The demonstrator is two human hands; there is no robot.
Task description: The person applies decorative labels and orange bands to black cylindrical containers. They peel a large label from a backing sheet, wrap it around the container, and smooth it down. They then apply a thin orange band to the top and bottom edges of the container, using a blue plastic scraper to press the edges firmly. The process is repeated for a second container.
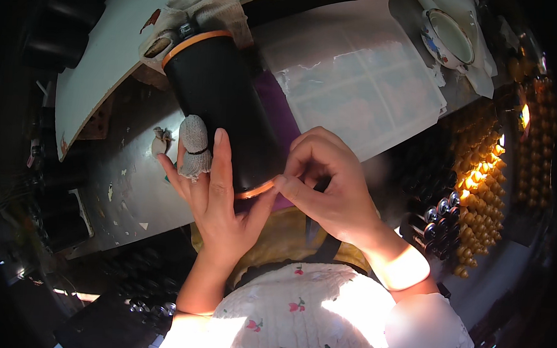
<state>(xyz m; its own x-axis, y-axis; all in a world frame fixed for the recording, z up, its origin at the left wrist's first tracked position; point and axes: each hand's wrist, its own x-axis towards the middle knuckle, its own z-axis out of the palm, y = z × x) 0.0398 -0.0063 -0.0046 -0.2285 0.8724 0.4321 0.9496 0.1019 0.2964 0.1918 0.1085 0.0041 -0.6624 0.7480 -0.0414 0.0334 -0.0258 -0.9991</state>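
Note:
A black cylinder (pixel 222 103) with an orange band (pixel 257 190) round each end lies tilted in front of me. My left hand (pixel 218 202) rests at its near left side with fingers stretched apart and the thumb against the near orange band. A grey knitted finger cover (pixel 194 145), tied with a dark band, sits on one of its fingers. My right hand (pixel 328 185) is closed, thumb and fingertip pinched together at the right end of the near band, close to my left thumb. Anything between those fingertips is too small to make out.
Under the cylinder are a metal tabletop (pixel 128 192) and purple sheet (pixel 275 102). A small tied pouch (pixel 160 141) lies left, a crumpled cloth (pixel 217 9) beyond. Translucent sheets (pixel 363 84) and an enamel bowl (pixel 449 37) stand right, near stacked gold pieces (pixel 476 201).

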